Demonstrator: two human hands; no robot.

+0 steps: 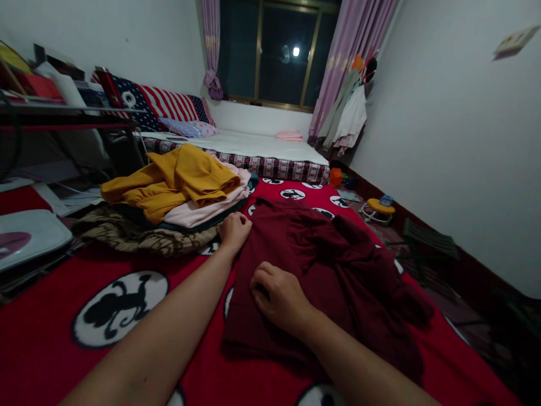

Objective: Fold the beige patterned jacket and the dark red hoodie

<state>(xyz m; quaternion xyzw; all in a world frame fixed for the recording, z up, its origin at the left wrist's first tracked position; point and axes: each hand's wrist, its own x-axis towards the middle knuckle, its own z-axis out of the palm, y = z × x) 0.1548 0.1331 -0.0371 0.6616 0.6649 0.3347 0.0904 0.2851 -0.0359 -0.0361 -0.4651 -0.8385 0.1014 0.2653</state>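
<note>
While I look down through the head camera, the maroon garment [325, 254] lies on the red patterned blanket [51, 332], its long axis running away from me toward the bed [253, 148]. My left hand [234, 228] is closed on its far left edge, just beside the pile of folded clothes [186, 186]. My right hand [279, 293] presses on the nearer cloth, fingers curled; I cannot tell whether they pinch. The bunched part lies rightward, nearer my right hand.
</note>
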